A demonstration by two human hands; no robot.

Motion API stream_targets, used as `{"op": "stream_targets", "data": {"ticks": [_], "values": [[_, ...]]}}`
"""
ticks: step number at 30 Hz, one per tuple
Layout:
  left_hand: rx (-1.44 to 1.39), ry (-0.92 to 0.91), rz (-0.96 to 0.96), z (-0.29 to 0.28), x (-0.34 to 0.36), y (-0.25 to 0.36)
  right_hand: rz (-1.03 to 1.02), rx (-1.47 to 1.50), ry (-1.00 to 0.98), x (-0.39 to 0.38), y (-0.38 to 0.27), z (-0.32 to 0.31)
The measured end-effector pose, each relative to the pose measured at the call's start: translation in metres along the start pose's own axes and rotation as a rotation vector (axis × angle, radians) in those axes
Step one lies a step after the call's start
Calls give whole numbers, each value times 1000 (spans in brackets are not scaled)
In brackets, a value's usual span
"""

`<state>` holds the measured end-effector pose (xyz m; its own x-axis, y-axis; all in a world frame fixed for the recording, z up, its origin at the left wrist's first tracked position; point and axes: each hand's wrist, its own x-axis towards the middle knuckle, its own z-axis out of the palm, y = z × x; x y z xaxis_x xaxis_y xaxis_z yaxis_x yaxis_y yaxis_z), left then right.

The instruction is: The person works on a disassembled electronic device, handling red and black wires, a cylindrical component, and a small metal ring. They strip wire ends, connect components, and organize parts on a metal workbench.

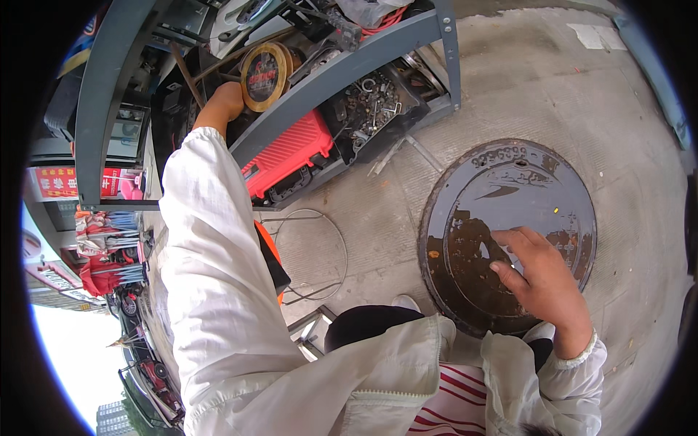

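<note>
My left hand (231, 100) reaches into the upper level of a grey metal shelf (327, 76), right beside a round tin or disc with a yellow rim and dark centre (263, 77). Its fingers point away among the things there and are hidden, so any grip is out of sight. A thin wooden stick (186, 75) leans close to that hand. Over a wet round manhole cover (502, 190) hangs my right hand (544, 280), with thumb and forefinger apart and nothing visible between them.
Below the shelf's bar sit a red ribbed plastic case (294, 151) and a black tray (417, 109) of loose metal hardware. A thin wire hoop (345, 247) lies on the paving near my feet. Folded red and white umbrellas (102, 276) stand at the far left.
</note>
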<state>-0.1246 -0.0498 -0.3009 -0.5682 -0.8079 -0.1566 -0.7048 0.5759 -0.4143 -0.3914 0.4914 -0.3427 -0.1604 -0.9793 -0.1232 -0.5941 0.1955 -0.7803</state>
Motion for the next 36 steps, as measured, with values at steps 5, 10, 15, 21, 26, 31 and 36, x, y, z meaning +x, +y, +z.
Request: {"op": "stream_targets", "data": {"ticks": [5,10,15,21,26,31,36], "values": [[-145,282,-205,0,-29,39,9,-21,-19,-1,2,4],[-175,648,-248,2,-45,44,-25,-31,-59,4,-3,4],[-288,878,-125,-23,-53,42,-78,-38,-93,12,-9,5],[-782,983,-222,-37,-127,108,-159,-69,-98,21,-10,5],[-1936,667,-163,-32,-152,111,-210,-48,-138,29,-26,4],[-2243,555,-109,-40,-175,114,-223,34,-151,36,-29,9],[-2305,517,-39,-47,-222,118,-239,48,-186,38,-35,16]]}}
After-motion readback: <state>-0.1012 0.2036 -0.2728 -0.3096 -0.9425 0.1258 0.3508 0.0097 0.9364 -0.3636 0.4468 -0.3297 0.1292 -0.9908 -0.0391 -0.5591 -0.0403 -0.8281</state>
